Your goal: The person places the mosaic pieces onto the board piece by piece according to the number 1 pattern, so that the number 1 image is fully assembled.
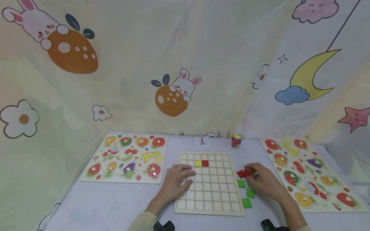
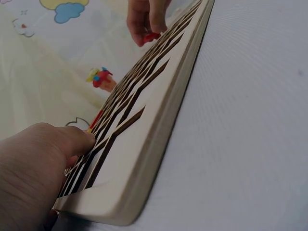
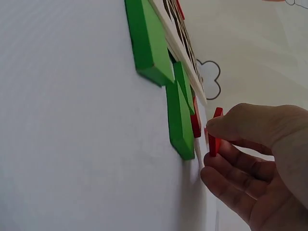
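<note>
A wooden grid board (image 1: 209, 212) lies on the table, with a yellow tile (image 1: 198, 163) and a red tile (image 1: 205, 163) side by side in its second row. My left hand (image 1: 177, 181) rests on the board's left edge, fingers spread over the squares. To the right of the board, my right hand (image 1: 264, 179) pinches a red square tile (image 3: 216, 132) between thumb and fingers, held up off the table. Another red tile (image 1: 240, 174) lies just beside it. Several green tiles (image 1: 247, 202) lie along the board's right side.
Fruit puzzle boards lie at the left (image 1: 124, 158) and right (image 1: 313, 176). Behind the grid board are a small pattern card (image 1: 202, 142) and a colourful little figurine (image 1: 236, 140). A patterned cloth (image 1: 130, 80) hangs at the table's back edge.
</note>
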`<action>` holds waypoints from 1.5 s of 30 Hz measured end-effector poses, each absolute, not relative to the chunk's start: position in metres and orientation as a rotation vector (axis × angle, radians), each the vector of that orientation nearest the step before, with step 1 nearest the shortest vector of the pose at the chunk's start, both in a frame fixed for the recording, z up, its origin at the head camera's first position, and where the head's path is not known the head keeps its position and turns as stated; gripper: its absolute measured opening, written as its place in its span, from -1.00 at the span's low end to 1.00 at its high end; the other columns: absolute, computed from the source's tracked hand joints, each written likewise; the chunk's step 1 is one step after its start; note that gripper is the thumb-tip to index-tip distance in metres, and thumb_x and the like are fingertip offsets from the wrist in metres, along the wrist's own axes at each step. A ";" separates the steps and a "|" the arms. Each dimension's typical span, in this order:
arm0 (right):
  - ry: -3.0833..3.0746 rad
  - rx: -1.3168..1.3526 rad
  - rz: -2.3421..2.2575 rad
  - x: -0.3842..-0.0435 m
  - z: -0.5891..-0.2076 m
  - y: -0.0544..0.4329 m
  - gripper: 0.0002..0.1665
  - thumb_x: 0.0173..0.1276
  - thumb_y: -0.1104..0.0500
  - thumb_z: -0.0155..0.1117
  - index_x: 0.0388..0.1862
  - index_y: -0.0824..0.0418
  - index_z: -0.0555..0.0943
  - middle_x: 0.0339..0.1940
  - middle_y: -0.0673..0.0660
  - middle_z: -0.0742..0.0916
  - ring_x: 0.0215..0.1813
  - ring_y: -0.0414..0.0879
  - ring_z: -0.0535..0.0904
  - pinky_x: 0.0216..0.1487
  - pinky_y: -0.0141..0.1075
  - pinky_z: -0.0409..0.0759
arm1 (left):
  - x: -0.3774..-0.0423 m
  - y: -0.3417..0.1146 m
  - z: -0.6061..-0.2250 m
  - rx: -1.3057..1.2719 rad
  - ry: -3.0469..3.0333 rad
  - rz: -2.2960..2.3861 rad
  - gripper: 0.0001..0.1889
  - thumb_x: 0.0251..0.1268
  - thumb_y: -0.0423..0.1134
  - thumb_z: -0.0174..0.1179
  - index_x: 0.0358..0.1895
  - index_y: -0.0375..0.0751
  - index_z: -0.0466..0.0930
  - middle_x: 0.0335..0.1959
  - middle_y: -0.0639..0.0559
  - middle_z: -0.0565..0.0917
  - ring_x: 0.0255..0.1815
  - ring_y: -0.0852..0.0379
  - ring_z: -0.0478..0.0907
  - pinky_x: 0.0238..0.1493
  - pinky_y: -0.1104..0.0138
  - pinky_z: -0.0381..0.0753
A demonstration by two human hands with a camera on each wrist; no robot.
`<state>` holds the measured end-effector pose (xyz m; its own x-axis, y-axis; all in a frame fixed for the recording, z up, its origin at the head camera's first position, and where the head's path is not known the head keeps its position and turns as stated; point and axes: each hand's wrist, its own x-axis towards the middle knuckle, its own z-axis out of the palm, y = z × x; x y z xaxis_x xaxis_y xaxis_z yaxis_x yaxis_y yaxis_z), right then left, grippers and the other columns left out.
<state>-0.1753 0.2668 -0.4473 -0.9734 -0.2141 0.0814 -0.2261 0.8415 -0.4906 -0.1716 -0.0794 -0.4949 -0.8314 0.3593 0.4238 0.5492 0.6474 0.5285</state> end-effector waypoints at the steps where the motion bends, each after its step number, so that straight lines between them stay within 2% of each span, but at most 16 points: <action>1: -2.990 0.355 0.806 -0.176 -0.447 0.266 -0.56 0.14 0.23 0.33 0.03 0.26 0.54 -0.14 0.09 0.63 -0.14 -0.09 0.57 -0.13 -0.24 0.60 | -0.172 -0.079 -0.495 -0.731 -2.587 -0.968 -0.74 0.15 -0.12 0.26 -0.06 0.17 0.65 0.10 0.21 0.57 0.09 0.16 0.40 -0.03 0.18 0.29; 6: -2.980 0.355 0.815 -0.177 -0.446 0.260 -0.55 0.15 0.22 0.34 0.04 0.26 0.54 -0.09 0.11 0.64 -0.08 -0.04 0.59 -0.05 -0.12 0.58 | -0.171 -0.079 -0.496 -0.724 -2.596 -0.969 -0.75 0.15 -0.11 0.27 -0.07 0.20 0.65 0.10 0.23 0.56 0.10 0.17 0.39 -0.03 0.18 0.29; 15: -2.973 0.400 0.899 -0.181 -0.445 0.246 -0.57 0.18 0.22 0.33 0.05 0.22 0.53 -0.09 0.07 0.63 -0.03 -0.01 0.58 0.01 -0.07 0.57 | -0.171 -0.079 -0.498 -0.718 -2.608 -0.970 -0.76 0.15 -0.11 0.27 -0.09 0.22 0.65 0.11 0.25 0.56 0.10 0.18 0.39 -0.02 0.17 0.29; 24: -2.904 0.575 0.912 -0.186 -0.445 0.228 -0.61 0.20 0.23 0.32 0.04 0.23 0.58 -0.15 0.02 0.63 -0.15 -0.15 0.58 -0.11 -0.23 0.61 | -0.171 -0.079 -0.496 -0.720 -2.595 -0.968 -0.76 0.14 -0.11 0.27 -0.10 0.20 0.65 0.09 0.25 0.56 0.10 0.17 0.40 -0.02 0.17 0.29; 31: -2.910 0.589 0.973 -0.189 -0.445 0.213 -0.60 0.22 0.22 0.30 0.07 0.21 0.58 -0.14 0.02 0.63 -0.23 -0.17 0.47 -0.24 -0.40 0.50 | -0.172 -0.079 -0.496 -0.725 -2.590 -0.976 -0.77 0.14 -0.12 0.27 -0.10 0.19 0.65 0.09 0.24 0.57 0.10 0.17 0.41 -0.02 0.16 0.29; 37: -2.902 0.598 0.939 -0.191 -0.446 0.201 -0.63 0.21 0.21 0.32 0.02 0.18 0.61 -0.13 -0.01 0.65 -0.16 -0.17 0.51 -0.15 -0.36 0.51 | -0.173 -0.080 -0.495 -0.721 -2.592 -0.974 -0.77 0.14 -0.12 0.27 -0.11 0.21 0.65 0.09 0.24 0.57 0.10 0.17 0.40 -0.02 0.16 0.29; 45: -2.889 0.627 0.934 -0.193 -0.447 0.192 -0.63 0.21 0.20 0.33 0.03 0.12 0.60 -0.12 -0.07 0.64 -0.08 -0.20 0.55 -0.02 -0.21 0.56 | -0.173 -0.080 -0.495 -0.725 -2.590 -0.975 -0.77 0.14 -0.13 0.26 -0.10 0.20 0.65 0.09 0.24 0.57 0.11 0.15 0.41 -0.01 0.15 0.30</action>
